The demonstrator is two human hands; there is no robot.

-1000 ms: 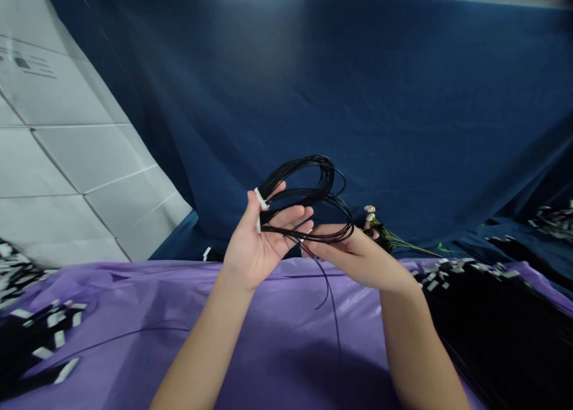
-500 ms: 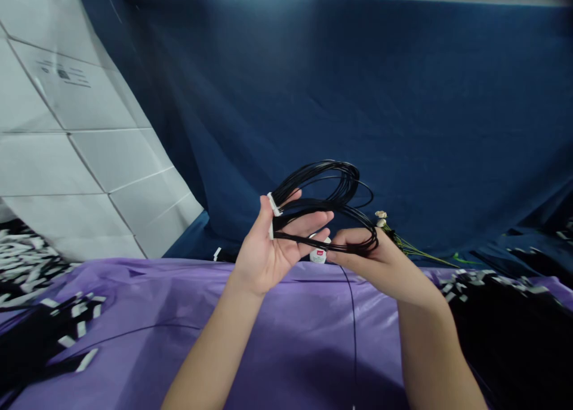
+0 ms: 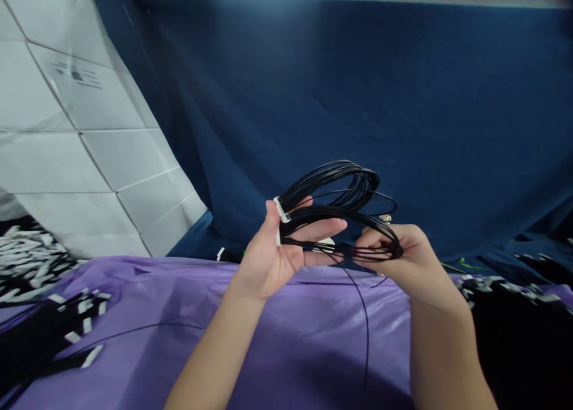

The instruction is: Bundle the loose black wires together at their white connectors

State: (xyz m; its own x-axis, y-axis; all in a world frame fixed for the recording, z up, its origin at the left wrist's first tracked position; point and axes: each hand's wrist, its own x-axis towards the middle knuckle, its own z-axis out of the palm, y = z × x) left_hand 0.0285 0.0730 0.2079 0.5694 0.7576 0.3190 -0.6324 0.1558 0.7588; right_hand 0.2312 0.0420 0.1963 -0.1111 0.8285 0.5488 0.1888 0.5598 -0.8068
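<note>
A looped bundle of thin black cables (image 3: 340, 210) with white connectors (image 3: 281, 210) spans both hands, above the purple sheet (image 3: 286, 350). My left hand (image 3: 273, 255) holds the connector end, thumb against the white connectors and the other fingers extended beneath the cables. The right-hand end of the loops is wrapped by the curled fingers of my right hand (image 3: 398, 252). One loose black cable hangs from the bundle over the sheet. Behind the cables, a white round object (image 3: 324, 244) is partly hidden.
White boxes (image 3: 120, 159) are stacked at the left. A dark blue cloth (image 3: 380, 99) hangs behind. Black cables with white ends lie in piles at the left (image 3: 40, 338) and right (image 3: 523, 332). Flower stems (image 3: 465, 265) lie behind my right hand.
My right hand has moved to the right, and the cable loops reach further right with it. My left hand still holds the connector end. The round object is now more covered.
</note>
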